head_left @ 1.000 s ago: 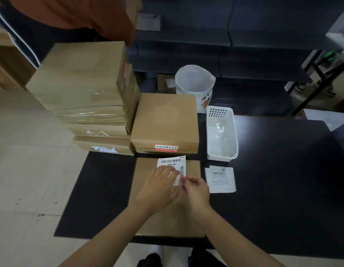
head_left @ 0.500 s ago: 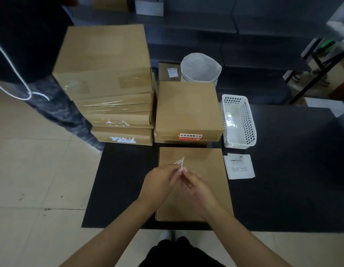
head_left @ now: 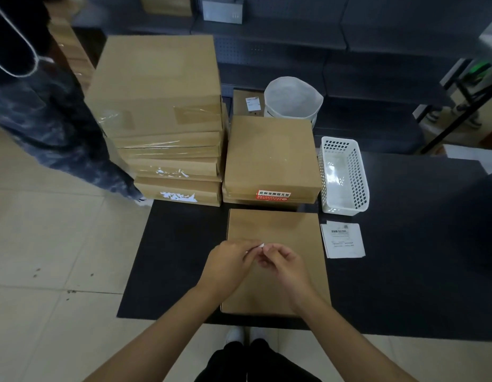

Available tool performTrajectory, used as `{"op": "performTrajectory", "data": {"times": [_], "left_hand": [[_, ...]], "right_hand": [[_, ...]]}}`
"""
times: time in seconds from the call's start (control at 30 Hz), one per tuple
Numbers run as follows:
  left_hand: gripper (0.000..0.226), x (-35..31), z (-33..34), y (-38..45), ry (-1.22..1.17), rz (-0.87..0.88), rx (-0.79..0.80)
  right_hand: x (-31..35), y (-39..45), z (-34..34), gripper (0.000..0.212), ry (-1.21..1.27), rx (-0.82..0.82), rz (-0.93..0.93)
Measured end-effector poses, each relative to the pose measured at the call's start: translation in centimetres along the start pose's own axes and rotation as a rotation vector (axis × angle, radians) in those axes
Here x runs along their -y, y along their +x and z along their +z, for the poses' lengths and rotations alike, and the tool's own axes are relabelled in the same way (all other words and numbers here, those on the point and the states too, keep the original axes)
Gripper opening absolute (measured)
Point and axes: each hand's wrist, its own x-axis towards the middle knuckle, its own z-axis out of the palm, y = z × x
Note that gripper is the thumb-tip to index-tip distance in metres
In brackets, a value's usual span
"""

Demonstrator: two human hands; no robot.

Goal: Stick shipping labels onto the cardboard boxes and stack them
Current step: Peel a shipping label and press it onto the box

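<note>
The person's left hand (head_left: 228, 267) and right hand (head_left: 284, 264) are ungloved, both forearms unsleeved, with dark trousers (head_left: 255, 362) and white shoes (head_left: 235, 334) showing below.

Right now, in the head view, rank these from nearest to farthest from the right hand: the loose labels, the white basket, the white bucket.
Measured from the right hand:
1. Loose labels, on the table just to its right.
2. White basket, farther back on the right, beside the short box stack.
3. White bucket, farthest, behind the boxes beyond the table.

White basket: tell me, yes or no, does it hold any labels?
No, the white basket shows only its bare bottom; loose labels lie on the mat beside it.
</note>
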Motion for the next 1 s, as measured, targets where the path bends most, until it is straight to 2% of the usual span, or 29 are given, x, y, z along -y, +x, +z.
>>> {"op": "performTrajectory", "data": {"times": [0.23,0.57,0.7,0.8,0.9,1.0], "left_hand": [[0.022,-0.5,0.3,0.0,-0.014,0.034,0.069],[0.016,-1.1,0.0,0.5,-0.202,-0.063,0.160],[0.012,-1.2,0.3,0.8,-0.244,-0.140,0.098],[0.013,-1.3,0.0,1.3,-0.300,-0.321,-0.051],[0.015,-1.3,-0.5,2.0,-0.474,-0.541,-0.162],[0.016,-1.2,-0.4,2.2,-0.475,-0.557,-0.153]], "right_hand": [[0.3,-0.3,-0.6,0.016,-0.048,0.001,-0.045],[0.2,-0.6,-1.8,0.017,-0.197,0.047,-0.206],[0.4,-0.7,-2.0,0.017,-0.278,0.049,-0.249],[0.4,-0.5,-2.2,0.016,-0.241,0.000,-0.180],[0.4,0.3,-2.9,0.013,-0.090,-0.101,-0.003],[0.3,1.0,-3.5,0.015,0.101,-0.123,0.120]]}}
